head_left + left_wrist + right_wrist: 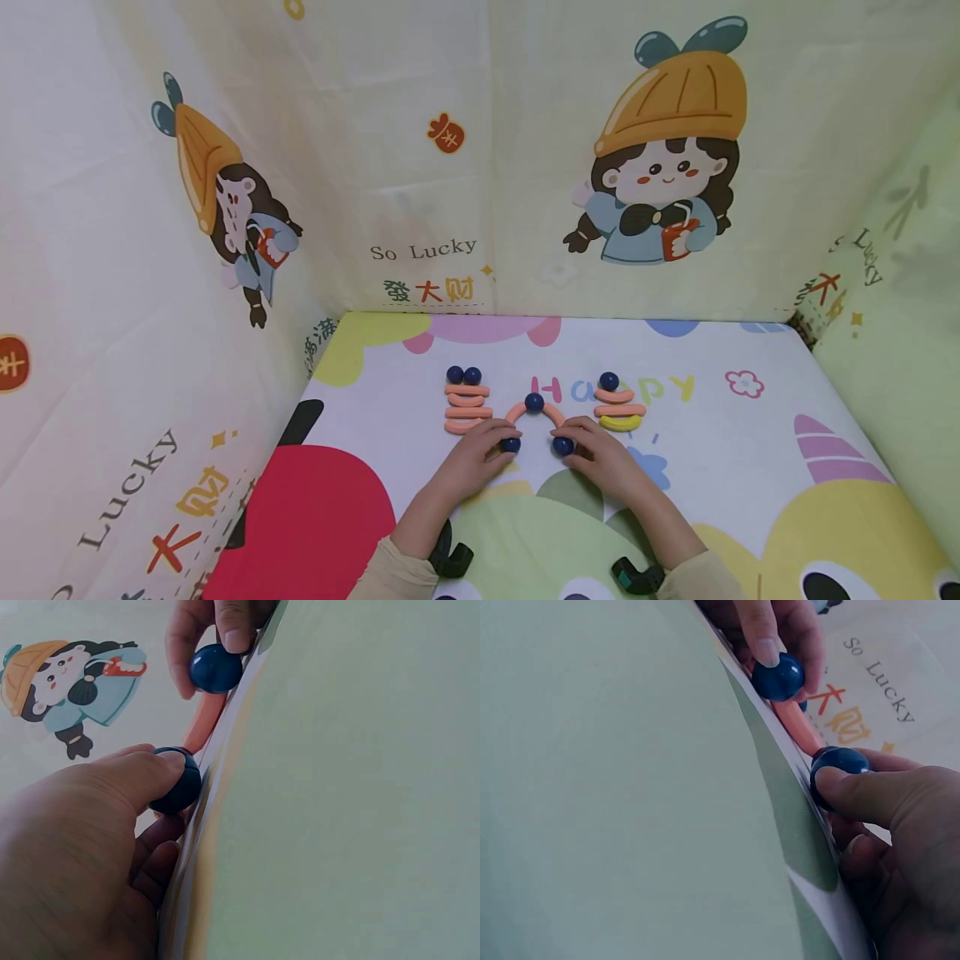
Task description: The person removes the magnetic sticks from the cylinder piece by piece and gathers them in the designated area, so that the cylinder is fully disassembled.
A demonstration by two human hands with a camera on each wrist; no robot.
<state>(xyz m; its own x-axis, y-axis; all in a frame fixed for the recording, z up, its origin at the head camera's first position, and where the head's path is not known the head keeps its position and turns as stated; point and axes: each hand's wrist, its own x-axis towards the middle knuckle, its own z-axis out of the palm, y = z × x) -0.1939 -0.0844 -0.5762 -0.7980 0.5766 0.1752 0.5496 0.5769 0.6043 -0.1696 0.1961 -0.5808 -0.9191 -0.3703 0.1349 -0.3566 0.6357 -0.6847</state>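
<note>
In the head view, two curved pink sticks (516,412) meet at a dark blue ball (534,403), forming an arch on the table. My left hand (474,457) pinches another dark blue ball (510,445) at the arch's near left end. At the opposite end, a matching ball (562,447) is between the thumb and fingers of my right hand (602,455). The left wrist view shows the left thumb pressed on its ball (177,789). In the right wrist view, the right thumb lies over the other ball (838,776); the fingers behind it are partly hidden.
Left of the arch, several pink sticks (468,412) lie in rows below two blue balls (463,375). On the right are pink sticks (619,410), a yellow curved stick (620,423) and one blue ball (609,381). Printed cloth walls (525,192) border the table.
</note>
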